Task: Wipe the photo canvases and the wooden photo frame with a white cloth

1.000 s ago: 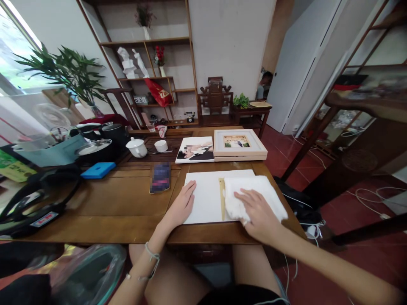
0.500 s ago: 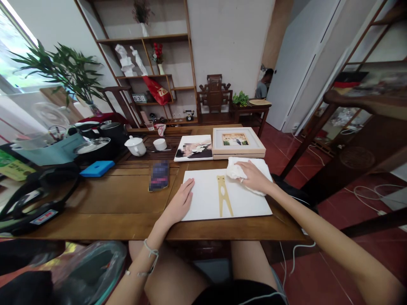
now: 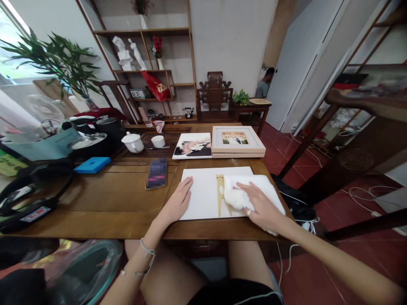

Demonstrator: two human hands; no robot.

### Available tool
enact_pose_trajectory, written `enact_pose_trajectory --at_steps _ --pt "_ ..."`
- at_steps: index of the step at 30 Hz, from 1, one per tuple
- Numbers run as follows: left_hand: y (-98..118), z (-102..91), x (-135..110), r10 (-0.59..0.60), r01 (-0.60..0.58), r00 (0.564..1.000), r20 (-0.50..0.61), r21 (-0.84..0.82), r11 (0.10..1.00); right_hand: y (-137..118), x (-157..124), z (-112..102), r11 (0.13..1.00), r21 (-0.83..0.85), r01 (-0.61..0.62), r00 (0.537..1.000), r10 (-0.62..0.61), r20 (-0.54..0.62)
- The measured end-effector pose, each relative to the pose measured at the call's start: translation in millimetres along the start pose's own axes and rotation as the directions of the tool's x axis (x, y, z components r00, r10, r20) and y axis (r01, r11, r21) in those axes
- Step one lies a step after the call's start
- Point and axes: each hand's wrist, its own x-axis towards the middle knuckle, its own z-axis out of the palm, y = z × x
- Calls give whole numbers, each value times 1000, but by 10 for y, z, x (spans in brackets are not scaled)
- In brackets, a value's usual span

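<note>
Taking the middle of the white board (image 3: 200, 190) as the clock's centre, the left hand (image 3: 178, 201) lies at nine o'clock, flat over the board's edge; its grip is loose, fingers nearly straight, with hold of nothing. At three o'clock the right hand (image 3: 259, 203) rests on a white cloth (image 3: 235, 199), fingers spread across it; I cannot tell whether that grip pinches the fabric. A flat tan two-legged cut-out (image 3: 220, 192) lies on the board near the centre, its right leg partly covered by the cloth. The board sits on the wooden worktop (image 3: 121, 199). Beyond it, a framed photograph (image 3: 237, 140) stands between twelve and one o'clock, and an unframed picture (image 3: 193, 145) at eleven touches or nearly touches it.
</note>
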Motion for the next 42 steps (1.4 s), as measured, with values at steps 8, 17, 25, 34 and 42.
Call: enact_pose_trajectory --at_steps 8,17,25,34,42 --pt "6 -31 -10 2 -2 1000 4 3 1000 503 791 -7 983 -96 -159 987 158 -16" --pt "-24 6 -8 12 -12 1000 -27 -12 1000 -237 -162 108 996 -47 79 993 -74 94" --pt "-12 -24 -7 12 -12 1000 -6 -1 1000 237 458 17 998 46 43 999 -43 -6" --pt "-11 -19 1 0 0 1000 -7 -12 1000 315 713 137 1000 -25 -11 1000 12 12" --pt "3 -13 3 -1 1 1000 -12 -9 1000 174 430 172 995 -11 99 995 -99 19"
